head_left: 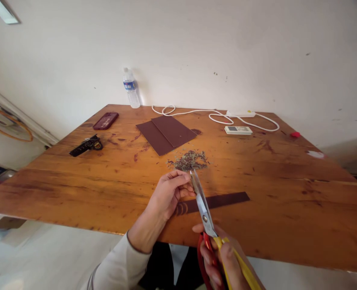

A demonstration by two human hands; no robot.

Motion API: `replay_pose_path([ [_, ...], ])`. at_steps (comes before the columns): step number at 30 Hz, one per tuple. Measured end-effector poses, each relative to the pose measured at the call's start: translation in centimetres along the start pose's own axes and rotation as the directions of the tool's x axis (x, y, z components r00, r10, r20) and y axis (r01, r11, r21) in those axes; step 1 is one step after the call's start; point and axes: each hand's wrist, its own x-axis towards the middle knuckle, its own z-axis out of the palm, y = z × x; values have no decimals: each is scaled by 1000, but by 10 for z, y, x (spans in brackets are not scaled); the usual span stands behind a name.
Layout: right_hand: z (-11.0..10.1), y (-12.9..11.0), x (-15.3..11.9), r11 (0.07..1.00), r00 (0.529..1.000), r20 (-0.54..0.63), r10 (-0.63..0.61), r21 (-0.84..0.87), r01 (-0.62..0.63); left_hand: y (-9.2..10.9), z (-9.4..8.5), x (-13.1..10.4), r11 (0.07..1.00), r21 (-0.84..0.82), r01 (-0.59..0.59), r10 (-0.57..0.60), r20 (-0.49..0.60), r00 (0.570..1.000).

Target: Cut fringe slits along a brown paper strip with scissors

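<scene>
My right hand (223, 257) grips scissors (205, 215) with one red and one yellow handle; their blades are slightly apart and point away from me. Close to the blade tips, my left hand (169, 191) is closed in a pinch. What it pinches is small and mostly covered by the fingers and blades. Below that hand, a dark red-brown strip (226, 201) lies on the table, its left end partly behind the wrist. Just beyond the fingertips sits a pile of thin shreds (190, 160), greyish-green and dark red. Two red-brown sheets (174, 135), one overlapping the other, lie farther back.
On the wooden table (287, 225), a phone (106, 120) and a black object (87, 146) lie at left. A water bottle (131, 88) stands by the wall. A white power strip (240, 113) with its cord and a remote control (238, 130) are back right, near a red scrap (295, 134).
</scene>
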Motion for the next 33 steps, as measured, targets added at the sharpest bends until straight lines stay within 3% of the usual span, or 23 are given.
replay_pose_path([
  [9,28,13,10,998,994,-105,-20,56,26,5,-12,3,994,-18,104,-103,55,993],
  [19,50,5,9,994,974,-226,4,104,20,13,-16,13,986,-40,163,-161,62,985],
  [25,44,9,3,993,976,-218,-15,113,40,13,-14,10,991,-25,131,-129,67,989],
  [30,29,8,2,995,974,-205,-97,-43,90,12,-14,5,991,10,133,-133,56,989],
  [33,25,12,3,995,982,-169,-85,-65,76,13,-15,0,988,51,147,-150,54,987],
])
